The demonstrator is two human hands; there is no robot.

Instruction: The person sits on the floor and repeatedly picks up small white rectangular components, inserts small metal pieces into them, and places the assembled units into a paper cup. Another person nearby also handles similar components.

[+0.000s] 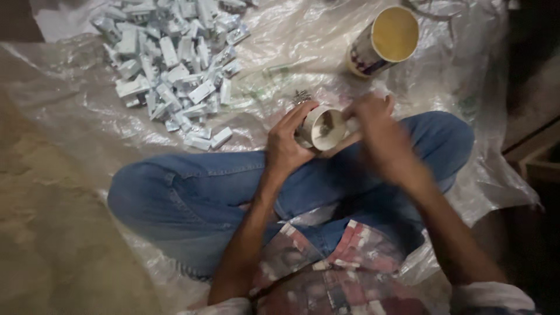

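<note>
I sit cross-legged on a clear plastic sheet (76, 99) in blue jeans. My left hand (287, 143) grips a small pale cup (322, 128) tilted on its side, its open mouth facing me, with something dark inside. My right hand (379, 137) is blurred and sits at the cup's right rim, touching it; what its fingers hold cannot be made out. A few small dark pieces (301, 95) lie on the sheet just beyond the cup.
A heap of several small white-and-grey boxes (172, 64) covers the sheet at the upper left. A larger paper cup (384, 42) lies on its side at the upper right, mouth toward me. Bare earth floor at left; a wooden edge (539, 157) at right.
</note>
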